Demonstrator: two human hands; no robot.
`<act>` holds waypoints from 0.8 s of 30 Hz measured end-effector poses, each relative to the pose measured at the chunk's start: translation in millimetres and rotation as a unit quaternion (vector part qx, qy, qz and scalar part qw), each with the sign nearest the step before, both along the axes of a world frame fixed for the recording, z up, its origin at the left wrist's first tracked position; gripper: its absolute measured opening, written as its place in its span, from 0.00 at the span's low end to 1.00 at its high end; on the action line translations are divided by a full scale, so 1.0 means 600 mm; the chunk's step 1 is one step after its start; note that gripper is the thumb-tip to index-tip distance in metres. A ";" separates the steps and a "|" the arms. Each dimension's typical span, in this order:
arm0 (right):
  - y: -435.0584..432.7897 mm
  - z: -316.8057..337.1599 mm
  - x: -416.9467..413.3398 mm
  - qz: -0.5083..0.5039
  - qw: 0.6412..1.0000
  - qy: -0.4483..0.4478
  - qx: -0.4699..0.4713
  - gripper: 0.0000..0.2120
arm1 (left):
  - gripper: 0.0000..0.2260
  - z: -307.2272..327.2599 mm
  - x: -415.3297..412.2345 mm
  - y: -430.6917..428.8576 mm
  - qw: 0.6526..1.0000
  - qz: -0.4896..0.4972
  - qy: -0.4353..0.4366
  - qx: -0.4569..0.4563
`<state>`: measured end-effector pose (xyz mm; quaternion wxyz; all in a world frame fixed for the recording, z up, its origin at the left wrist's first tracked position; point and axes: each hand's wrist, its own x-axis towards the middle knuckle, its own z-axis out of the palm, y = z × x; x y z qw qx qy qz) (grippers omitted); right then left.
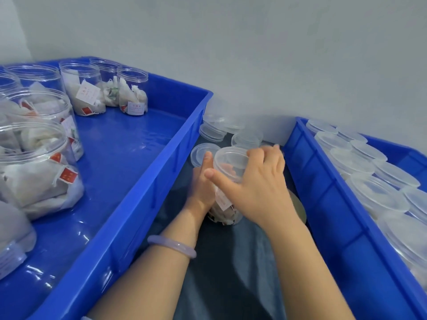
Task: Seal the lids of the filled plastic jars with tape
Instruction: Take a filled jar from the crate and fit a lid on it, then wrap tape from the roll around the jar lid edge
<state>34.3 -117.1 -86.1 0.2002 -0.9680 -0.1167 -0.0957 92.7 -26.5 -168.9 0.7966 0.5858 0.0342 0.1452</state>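
A clear plastic jar (pixel 225 204) filled with white sachets stands on the dark surface between two blue crates. A clear lid (pixel 231 161) sits on its top. My right hand (pixel 258 183) grips the lid from above, fingers curled over the far rim and thumb along the near side. My left hand (pixel 203 181) holds the jar's left wall, thumb up by the lid. No tape is visible.
The left blue crate (pixel 143 188) holds several open filled jars (pixel 41 172). The right blue crate (pixel 323 199) holds several lidded jars (pixel 379 195). Loose clear lids (pixel 215 132) lie beyond my hands by the wall. A round disc (pixel 298 209) lies under my right wrist.
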 end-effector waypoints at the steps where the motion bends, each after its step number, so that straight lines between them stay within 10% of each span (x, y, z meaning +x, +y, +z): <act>1: 0.000 -0.008 -0.009 0.037 0.999 0.017 0.006 0.45 | 0.17 -0.005 0.004 0.000 0.999 0.028 0.026 0.029; 6: -0.034 0.022 -0.002 0.076 0.994 -0.079 0.018 0.28 | 0.23 0.002 0.009 0.009 0.999 0.033 0.009 -0.035; 10: -0.023 0.027 0.041 0.110 0.987 0.061 0.103 0.34 | 0.22 -0.008 0.007 0.012 0.999 -0.040 -0.017 -0.027; 16: 0.006 -0.030 0.053 0.000 0.986 -0.097 0.136 0.34 | 0.19 -0.005 -0.004 -0.001 0.994 0.084 -0.032 0.066; 19: -0.022 -0.032 0.050 0.032 0.965 -0.001 0.261 0.38 | 0.23 -0.002 -0.009 0.005 0.984 0.158 0.003 0.076; 21: -0.070 -0.048 0.045 0.018 0.938 0.084 0.335 0.24 | 0.23 -0.003 -0.006 0.010 0.974 0.203 0.023 0.097; 24: -0.133 -0.095 0.040 -0.004 0.982 0.159 0.100 0.20 | 0.21 -0.003 -0.009 0.009 0.966 0.214 0.020 0.142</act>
